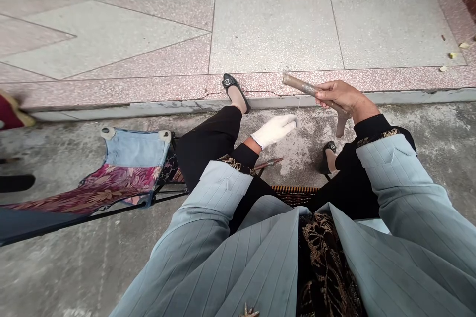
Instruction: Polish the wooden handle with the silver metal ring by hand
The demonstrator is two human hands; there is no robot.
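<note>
My right hand (pixel 340 96), bare, is closed around a brown wooden stick (pixel 295 82) held aslant above the ground. Silvery wire (pixel 309 89) is wound in tight coils around the stick, just beyond my fingertips. Below the hand, a wider brown end piece (pixel 341 125) shows; how it joins the stick is hidden. My left hand (pixel 275 131) wears a white knitted glove. Its fingers are pressed together at the tips on a thin strand (pixel 299 105) that runs up towards the coils. Part of the strand is too fine to follow.
A second stick (pixel 268 164) with a wound band lies low beside my left forearm. A folding lounger (pixel 136 148) with flowered cloth stands at the left. Ahead runs a raised tiled step (pixel 275 25). Woven wicker (pixel 297 193) shows between my legs.
</note>
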